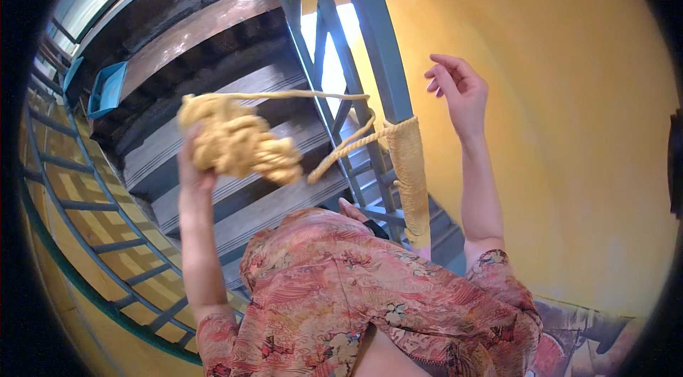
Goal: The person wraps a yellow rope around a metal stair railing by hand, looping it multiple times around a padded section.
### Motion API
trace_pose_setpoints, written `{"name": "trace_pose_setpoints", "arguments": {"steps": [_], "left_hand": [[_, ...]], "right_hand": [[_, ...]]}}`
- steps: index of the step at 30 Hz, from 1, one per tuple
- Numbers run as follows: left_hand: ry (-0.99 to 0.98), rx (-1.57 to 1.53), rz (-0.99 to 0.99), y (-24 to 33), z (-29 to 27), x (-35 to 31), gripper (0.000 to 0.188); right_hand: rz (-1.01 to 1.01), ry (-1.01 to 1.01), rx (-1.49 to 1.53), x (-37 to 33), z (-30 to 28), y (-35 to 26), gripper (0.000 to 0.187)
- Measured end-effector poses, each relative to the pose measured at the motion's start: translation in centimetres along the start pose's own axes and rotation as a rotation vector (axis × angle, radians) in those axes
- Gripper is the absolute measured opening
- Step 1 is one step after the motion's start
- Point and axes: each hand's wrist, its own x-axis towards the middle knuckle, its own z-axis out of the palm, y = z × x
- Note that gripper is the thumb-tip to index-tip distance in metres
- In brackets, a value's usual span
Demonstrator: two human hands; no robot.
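My left hand grips a thick, slightly blurred bundle of yellow rope, held up over the stairs. From the bundle's top a single strand runs right to the blue-grey handrail, and a slack loop hangs between the rails. Tight turns of the same rope, the rope wrapping, cover the handrail's lower part. Right of the handrail, my right hand is raised in the air with its fingers loosely bent and apart. Nothing shows in it, and it touches neither rope nor rail.
Wooden stairs with dark risers rise on the left. A blue dustpan-like tray sits near their left side, beside a curved blue-grey railing. A yellow wall stands close on the right.
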Motion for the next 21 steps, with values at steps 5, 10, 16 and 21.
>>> {"name": "trace_pose_setpoints", "arguments": {"steps": [5, 10, 16, 21], "left_hand": [[-0.016, 0.065, 0.41, 9.1, -4.6, -5.9, 0.061], [0.439, 0.137, 0.876, 18.8, -7.5, -13.3, 0.065], [-0.036, 0.225, 0.824, 22.6, -9.6, -17.7, 0.059], [0.147, 0.199, 0.772, 19.6, -13.7, -20.5, 0.053]], "right_hand": [[-0.27, -0.517, -0.702, -6.4, 4.4, -4.9, 0.055], [-0.266, -0.607, -1.552, -12.2, 10.8, 0.8, 0.053], [-0.401, -0.943, -1.18, -12.0, 10.1, -0.1, 0.015], [0.054, -0.432, 0.165, -4.8, 4.5, -8.2, 0.009]]}}
